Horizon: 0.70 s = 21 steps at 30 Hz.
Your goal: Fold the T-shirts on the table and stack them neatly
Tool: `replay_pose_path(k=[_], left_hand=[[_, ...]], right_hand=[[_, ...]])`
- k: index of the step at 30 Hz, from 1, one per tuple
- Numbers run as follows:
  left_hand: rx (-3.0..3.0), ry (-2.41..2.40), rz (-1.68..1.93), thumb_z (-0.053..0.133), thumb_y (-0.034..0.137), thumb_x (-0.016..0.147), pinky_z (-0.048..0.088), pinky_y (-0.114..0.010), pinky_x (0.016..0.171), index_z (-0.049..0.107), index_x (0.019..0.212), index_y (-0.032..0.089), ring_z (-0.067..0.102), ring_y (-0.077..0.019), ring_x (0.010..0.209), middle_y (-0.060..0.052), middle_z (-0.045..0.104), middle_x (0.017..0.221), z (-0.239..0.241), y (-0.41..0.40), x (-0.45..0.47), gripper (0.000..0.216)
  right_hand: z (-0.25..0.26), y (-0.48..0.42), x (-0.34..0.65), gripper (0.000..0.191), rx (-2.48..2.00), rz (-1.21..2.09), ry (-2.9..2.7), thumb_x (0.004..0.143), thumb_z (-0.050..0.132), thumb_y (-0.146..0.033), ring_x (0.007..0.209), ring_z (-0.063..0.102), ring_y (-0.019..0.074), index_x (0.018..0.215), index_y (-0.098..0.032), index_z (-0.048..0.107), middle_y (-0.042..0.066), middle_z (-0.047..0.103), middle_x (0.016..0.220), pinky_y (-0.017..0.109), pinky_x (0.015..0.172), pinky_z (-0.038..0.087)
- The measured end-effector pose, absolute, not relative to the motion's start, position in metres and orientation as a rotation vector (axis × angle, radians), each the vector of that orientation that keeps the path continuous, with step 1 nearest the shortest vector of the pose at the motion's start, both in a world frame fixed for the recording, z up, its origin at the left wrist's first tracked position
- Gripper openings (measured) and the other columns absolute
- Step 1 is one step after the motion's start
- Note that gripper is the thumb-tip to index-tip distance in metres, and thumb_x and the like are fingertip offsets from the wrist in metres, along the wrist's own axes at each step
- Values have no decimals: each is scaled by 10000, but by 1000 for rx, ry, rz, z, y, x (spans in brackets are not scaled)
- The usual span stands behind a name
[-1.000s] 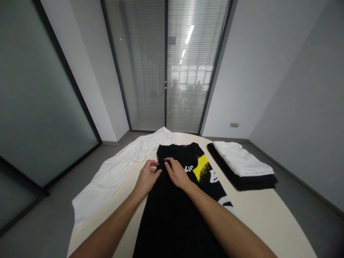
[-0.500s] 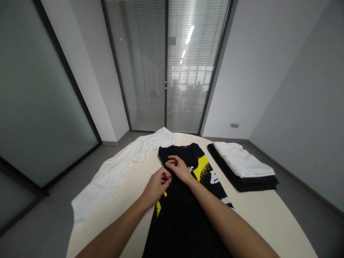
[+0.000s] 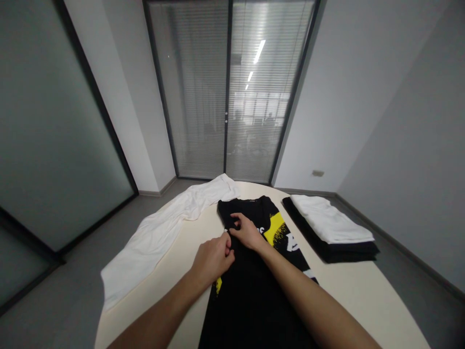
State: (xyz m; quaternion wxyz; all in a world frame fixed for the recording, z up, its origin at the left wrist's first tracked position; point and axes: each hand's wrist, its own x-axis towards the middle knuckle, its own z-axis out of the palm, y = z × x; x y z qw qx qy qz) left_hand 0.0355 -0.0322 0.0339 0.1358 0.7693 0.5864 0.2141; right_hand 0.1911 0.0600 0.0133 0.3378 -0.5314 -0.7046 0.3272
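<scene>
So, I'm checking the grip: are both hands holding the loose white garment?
No, the left hand and the right hand both pinch the black printed shirt; the loose white garment lies apart on their left.

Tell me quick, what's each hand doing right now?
Left hand: closed, pinching the black T-shirt at its left edge.
Right hand: closed, fingers pinching the black T-shirt just beyond the left hand.

We see a pale, round tabletop (image 3: pixel 356 291) carrying a black printed T-shirt (image 3: pixel 240 300). Left of the shirt sprawls a white garment (image 3: pixel 156 237), and right of it sits a folded stack (image 3: pixel 330 225).
</scene>
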Motion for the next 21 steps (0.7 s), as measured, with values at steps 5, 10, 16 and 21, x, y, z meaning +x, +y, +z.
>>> replay_pose_path(k=[5,10,16,21], left_hand=[[2092,1518,847,563,234,878,333,-245,589,518,879,239,583,-138,613,54,605,672,35,-34,42,45],[1896,1585,1020,542,230,882,360,-239,594,498,917,245,590,-134,603,56,610,672,31,-26,33,57],[1678,1940,995,532,526,928,440,-306,736,539,1115,221,686,-228,881,-92,707,1088,25,-2,-3,358],[1722,2026,811,583,462,909,424,-307,737,540,1167,226,692,-255,913,-74,730,1031,18,6,-19,352]], right_hand=[[18,65,194,505,-1443,1093,-1647,784,665,-114,631,558,103,1279,-132,569,-14,637,785,219,590,439],[29,57,194,361,-1251,1324,-1662,922,568,-408,801,644,163,1194,-188,657,51,698,966,246,607,510],[29,45,188,329,-789,1286,-2017,982,461,-361,1120,646,206,1145,-213,705,51,732,1096,387,1030,471],[18,47,191,295,-1236,467,-2096,936,532,-213,1175,585,264,1192,-185,675,117,685,1217,438,1045,427]])
